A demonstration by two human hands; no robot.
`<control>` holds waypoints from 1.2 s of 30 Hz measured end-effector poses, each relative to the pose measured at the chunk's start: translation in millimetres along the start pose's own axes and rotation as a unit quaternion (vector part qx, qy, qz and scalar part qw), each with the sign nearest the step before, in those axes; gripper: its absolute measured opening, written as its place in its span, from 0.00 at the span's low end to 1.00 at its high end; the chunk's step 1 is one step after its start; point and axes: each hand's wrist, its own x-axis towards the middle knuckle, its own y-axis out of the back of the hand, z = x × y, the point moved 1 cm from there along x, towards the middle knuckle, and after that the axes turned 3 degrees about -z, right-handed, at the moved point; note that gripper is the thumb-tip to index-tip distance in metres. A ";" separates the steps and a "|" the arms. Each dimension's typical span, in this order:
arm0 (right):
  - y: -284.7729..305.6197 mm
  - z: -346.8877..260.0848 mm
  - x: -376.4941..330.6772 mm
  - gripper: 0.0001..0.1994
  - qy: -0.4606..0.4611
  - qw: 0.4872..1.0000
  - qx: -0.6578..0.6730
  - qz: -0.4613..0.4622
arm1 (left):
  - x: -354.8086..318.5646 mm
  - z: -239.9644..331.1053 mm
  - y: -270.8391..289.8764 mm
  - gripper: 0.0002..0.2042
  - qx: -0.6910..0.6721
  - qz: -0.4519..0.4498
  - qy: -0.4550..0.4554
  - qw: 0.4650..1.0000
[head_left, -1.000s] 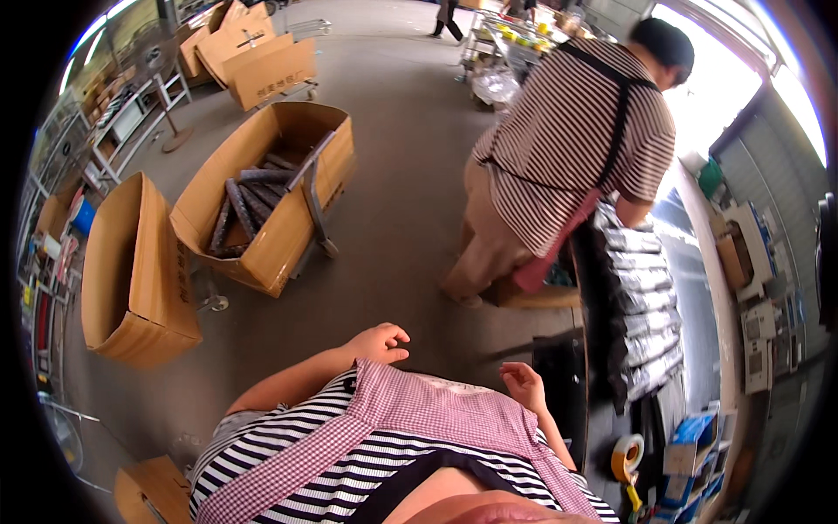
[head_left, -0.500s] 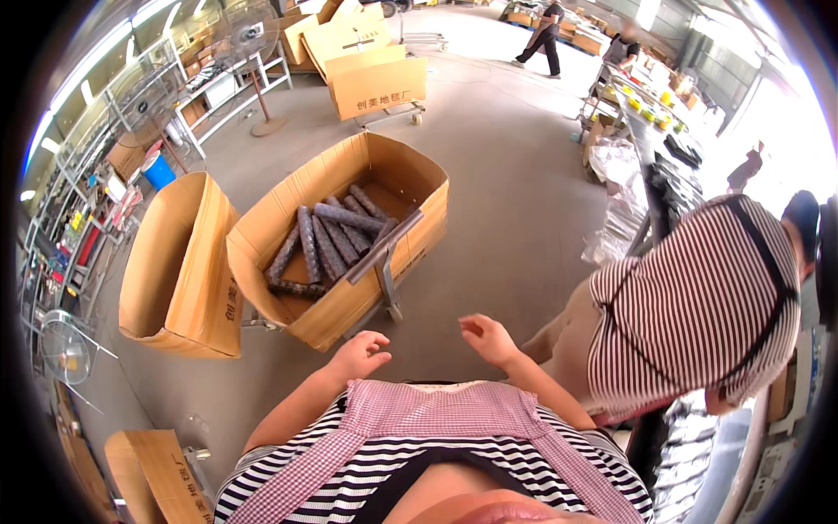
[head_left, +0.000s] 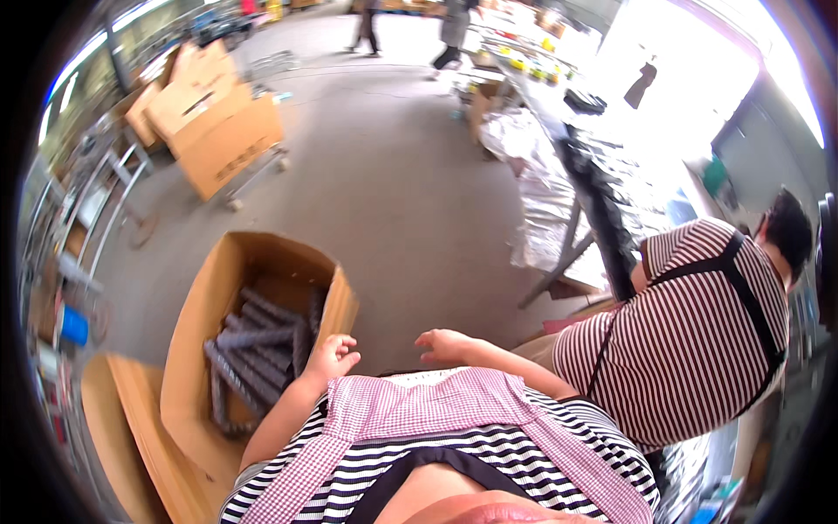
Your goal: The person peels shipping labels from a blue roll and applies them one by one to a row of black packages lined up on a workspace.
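My left hand [head_left: 334,356] hovers in front of my checked apron, just right of the near edge of a large cardboard box [head_left: 194,323]. Its fingers are loosely bent and apart, with nothing in them. Inside that box lie several dark, patterned rolls [head_left: 255,349], heaped across one another. Level with it, to the right, my right hand [head_left: 445,346] is held in the air above the grey floor, fingers slightly curled and empty. Neither hand touches anything.
A co-worker in a striped top [head_left: 681,323] bends at the right, beside a long table [head_left: 602,210] with black and silvery wrapped goods. Another cardboard box [head_left: 131,428] stands at lower left. Farther off are a wheeled cart with cartons [head_left: 218,140], a blue bucket [head_left: 74,325] and walking people.
My view has swung to the right; the box of rolls now sits farther left and nearer to my left hand. The co-worker's back is lower and more turned. Both my hands stay empty.
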 end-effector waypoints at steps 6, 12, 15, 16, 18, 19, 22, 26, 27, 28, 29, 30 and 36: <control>64.5 109.5 19.7 0.21 -0.090 0.943 0.248 0.205 | 202.5 100.1 18.6 0.18 0.010 -0.127 -0.138 0.982; 103.8 253.8 57.4 0.23 -0.197 0.915 0.289 0.203 | 368.8 104.1 -2.6 0.19 0.035 -0.177 -0.140 0.974; 142.8 337.5 104.4 0.24 -0.153 0.926 0.284 0.196 | 439.6 73.3 2.4 0.21 0.103 -0.213 -0.007 0.972; 176.3 342.3 120.8 0.24 -0.157 0.917 0.320 0.179 | 457.0 71.7 9.8 0.21 0.141 -0.226 0.031 0.963; 259.7 319.6 143.0 0.23 -0.157 0.933 0.268 0.180 | 489.7 66.6 26.6 0.22 0.210 -0.239 0.110 0.942; 309.5 297.1 146.5 0.23 -0.178 0.939 0.226 0.190 | 506.1 58.5 32.7 0.22 0.198 -0.236 0.118 0.944; 411.7 301.4 187.5 0.22 -0.150 0.949 0.169 0.221 | 577.1 30.0 43.5 0.22 0.204 -0.239 0.138 0.939; 503.6 325.5 257.2 0.23 -0.103 0.949 0.156 0.253 | 668.1 2.5 64.3 0.23 0.207 -0.241 0.153 0.936; 516.7 331.7 274.7 0.22 -0.096 0.952 0.138 0.256 | 698.0 0.1 68.3 0.23 0.203 -0.248 0.146 0.936; 524.5 343.7 287.9 0.22 -0.086 0.953 0.130 0.260 | 728.0 -0.2 71.7 0.23 0.201 -0.259 0.137 0.935; 531.0 358.3 296.0 0.23 -0.093 0.955 0.150 0.238 | 764.0 1.0 74.2 0.23 0.205 -0.274 0.116 0.932; 532.0 378.1 304.0 0.24 -0.117 0.954 0.155 0.227 | 804.5 6.2 75.2 0.23 0.207 -0.288 0.091 0.930; 494.6 504.8 298.7 0.19 -0.270 0.883 0.299 0.241 | 1019.6 178.4 75.4 0.28 0.277 -0.338 -0.062 0.898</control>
